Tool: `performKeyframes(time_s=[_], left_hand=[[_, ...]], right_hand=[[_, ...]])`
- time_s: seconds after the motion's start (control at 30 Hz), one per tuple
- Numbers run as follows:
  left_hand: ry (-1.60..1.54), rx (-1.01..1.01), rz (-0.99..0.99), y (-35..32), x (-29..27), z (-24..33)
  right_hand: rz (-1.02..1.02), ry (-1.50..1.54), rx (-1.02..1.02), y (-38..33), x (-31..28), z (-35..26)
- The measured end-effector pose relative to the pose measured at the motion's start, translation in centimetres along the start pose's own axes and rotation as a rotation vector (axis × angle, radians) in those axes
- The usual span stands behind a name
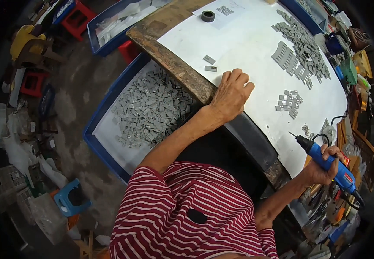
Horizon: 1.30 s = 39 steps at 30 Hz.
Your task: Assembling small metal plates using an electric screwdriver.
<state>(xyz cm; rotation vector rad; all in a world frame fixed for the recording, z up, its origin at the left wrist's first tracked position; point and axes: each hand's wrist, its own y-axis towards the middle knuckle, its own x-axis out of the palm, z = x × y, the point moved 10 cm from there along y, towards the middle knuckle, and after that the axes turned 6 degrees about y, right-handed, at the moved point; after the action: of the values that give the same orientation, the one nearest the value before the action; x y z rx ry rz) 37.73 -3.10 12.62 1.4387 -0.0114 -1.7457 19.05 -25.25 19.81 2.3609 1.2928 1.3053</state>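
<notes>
My right hand (323, 167) is wrapped round a blue electric screwdriver (332, 166), whose thin bit points up and left over the white sheet (234, 41). A dark cord loops beside the tool. My left hand (232, 96) rests at the near edge of the table with its fingers curled downward; what lies under them is hidden. Just beyond it are two small grey rectangular pieces (210, 68), apart from each other. Between my hands and farther back, a small group of grey pieces (288, 102) lies in rough rows.
More grey pieces, some in rows (285, 58), some in a heap (307, 45), cover the far right. Tiny parts (306, 129) lie near the bit. A black tape roll (207, 16) sits at the back. A blue bin (93, 123) full of pieces stands left; tools clutter the right.
</notes>
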Motion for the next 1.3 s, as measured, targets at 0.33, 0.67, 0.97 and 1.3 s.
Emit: performKeyframes(time_s=[0.33, 0.67, 0.97, 1.3], left_hand=[[0.13, -0.025, 0.132, 0.3, -1.6, -2.6], [0.296, -0.185, 0.068, -3.5, -5.3, -8.7], [0.093, -0.169, 0.188, -1.3, -5.5, -9.5], [0.546, -0.355, -0.05, -2.8, -6.3, -11.3]], right_hand=[[-0.01, -0.01, -0.01, 0.1, 0.3, 0.2], [-0.039, -0.006, -0.011, 0.2, 0.4, 0.3], [-0.018, -0.049, -0.014, 0.1, 0.5, 0.3], [0.005, -0.06, -0.032, 0.0, 0.1, 0.1]])
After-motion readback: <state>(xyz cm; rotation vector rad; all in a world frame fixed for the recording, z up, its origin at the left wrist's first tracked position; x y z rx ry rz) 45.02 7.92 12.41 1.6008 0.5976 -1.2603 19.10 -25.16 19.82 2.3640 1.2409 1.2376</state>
